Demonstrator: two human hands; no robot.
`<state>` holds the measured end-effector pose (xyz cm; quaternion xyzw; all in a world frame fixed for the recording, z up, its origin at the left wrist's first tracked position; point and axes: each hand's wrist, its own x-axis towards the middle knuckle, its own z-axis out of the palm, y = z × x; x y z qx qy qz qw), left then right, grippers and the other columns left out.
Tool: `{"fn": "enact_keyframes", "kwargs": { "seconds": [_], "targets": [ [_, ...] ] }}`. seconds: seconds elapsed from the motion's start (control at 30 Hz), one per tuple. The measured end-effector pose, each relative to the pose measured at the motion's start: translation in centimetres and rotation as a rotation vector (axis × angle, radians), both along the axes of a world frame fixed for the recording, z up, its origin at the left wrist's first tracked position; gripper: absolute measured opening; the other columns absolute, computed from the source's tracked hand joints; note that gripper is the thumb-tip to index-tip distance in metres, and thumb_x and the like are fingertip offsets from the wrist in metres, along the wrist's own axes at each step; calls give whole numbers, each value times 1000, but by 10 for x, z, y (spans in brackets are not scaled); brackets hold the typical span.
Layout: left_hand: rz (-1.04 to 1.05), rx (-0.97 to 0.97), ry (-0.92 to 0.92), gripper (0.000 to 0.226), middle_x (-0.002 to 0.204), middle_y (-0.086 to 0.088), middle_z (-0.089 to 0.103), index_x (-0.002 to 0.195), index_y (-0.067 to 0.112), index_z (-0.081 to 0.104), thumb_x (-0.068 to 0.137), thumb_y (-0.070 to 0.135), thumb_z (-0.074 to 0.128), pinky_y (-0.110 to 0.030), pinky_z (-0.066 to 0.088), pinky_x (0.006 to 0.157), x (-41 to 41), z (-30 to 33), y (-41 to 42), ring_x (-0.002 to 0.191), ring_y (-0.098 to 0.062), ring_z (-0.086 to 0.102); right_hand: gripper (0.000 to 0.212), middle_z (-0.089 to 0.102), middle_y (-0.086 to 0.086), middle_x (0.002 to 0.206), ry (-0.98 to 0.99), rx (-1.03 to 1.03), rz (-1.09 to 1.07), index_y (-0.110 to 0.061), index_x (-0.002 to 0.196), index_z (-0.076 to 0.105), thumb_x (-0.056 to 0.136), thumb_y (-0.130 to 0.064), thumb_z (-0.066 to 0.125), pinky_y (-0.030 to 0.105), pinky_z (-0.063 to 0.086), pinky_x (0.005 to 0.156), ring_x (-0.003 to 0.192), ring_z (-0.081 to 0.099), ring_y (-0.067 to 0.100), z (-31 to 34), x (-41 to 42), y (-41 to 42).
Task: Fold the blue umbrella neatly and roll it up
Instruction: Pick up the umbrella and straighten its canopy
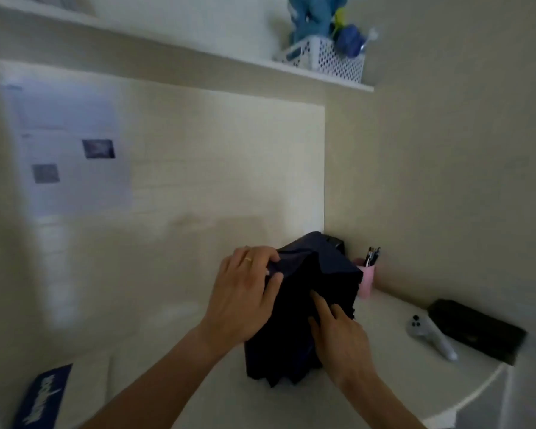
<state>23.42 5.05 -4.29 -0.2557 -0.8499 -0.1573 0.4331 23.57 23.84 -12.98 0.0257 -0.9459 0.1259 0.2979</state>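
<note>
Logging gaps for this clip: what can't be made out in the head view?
- Umbrella handle and strap: hidden under its dark fabric and both hands.
- Left hand fingertips: buried in a fold.
- Right hand palm: turned away.
- Papers on the wall: blurred, unreadable.
- Blue card: cut off by the bottom edge.
- Pink cup: partly behind the umbrella.

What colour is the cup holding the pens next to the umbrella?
Pink. The cup stands just behind the dark blue umbrella, clearest in the head view.
</note>
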Motion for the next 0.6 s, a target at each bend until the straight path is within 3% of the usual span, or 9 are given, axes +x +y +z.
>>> {"fn": "enact_keyframes", "kwargs": {
  "seconds": [0.2,0.27,0.3,0.37,0.43,0.5,0.53,0.57,0.6],
  "targets": [
    [99,250,69,51,156,-2,40,146,31,40,103,54,24,-43,41,111,49,86,-21,138,-25,39,41,70,-4,114,451,-583,237,-32,138,53,97,-28,61,27,55,73,94,70,18,79,50,0],
    [63,272,68,56,159,0,36,152,37,32,102,60,18,-45,39,114,62,108,-28,141,-24,38,31,73,-3,97,396,-1081,475,-36,123,62,96,-22,65,30,56,69,81,70,17,110,66,-2],
    [29,296,69,57,159,3,36,152,42,29,101,62,16,-46,39,115,69,119,-31,141,-22,38,27,69,1,83,326,-1329,629,-30,119,65,95,-19,65,31,52,58,67,63,18,123,71,-3],
    [-48,333,82,56,159,9,36,152,49,26,100,65,16,-48,38,115,83,138,-35,140,-19,40,27,54,6,69,165,-1680,945,-11,117,59,92,-19,66,24,31,40,47,42,14,146,83,-5],
    [-94,325,109,54,160,10,36,153,52,22,100,66,19,-49,38,115,96,153,-37,140,-19,41,24,53,7,68,178,-1677,1016,-11,108,54,89,-21,66,26,20,37,44,34,14,162,90,-8],
    [-146,331,105,55,159,10,36,153,54,18,100,66,23,-48,39,114,108,163,-37,139,-18,43,12,57,1,64,453,-1348,823,-15,101,57,94,-16,66,26,32,43,46,42,20,174,92,-12],
    [-157,341,93,56,159,11,36,153,54,16,100,68,24,-47,40,113,111,167,-38,138,-17,44,11,61,-3,65,494,-1246,775,-21,103,59,95,-16,65,24,39,48,50,51,19,180,96,-12],
    [-157,351,78,57,159,12,37,153,54,16,98,70,23,-47,40,112,114,170,-40,138,-16,44,16,63,-7,70,565,-1195,747,-24,109,61,95,-16,65,22,43,52,54,56,13,183,91,-10],
    [-150,363,67,58,158,14,37,152,54,16,97,71,22,-48,41,112,115,172,-42,138,-15,44,23,64,-8,73,531,-1311,808,-26,117,63,97,-15,63,20,43,50,54,55,9,186,88,-11]
  ]
}}
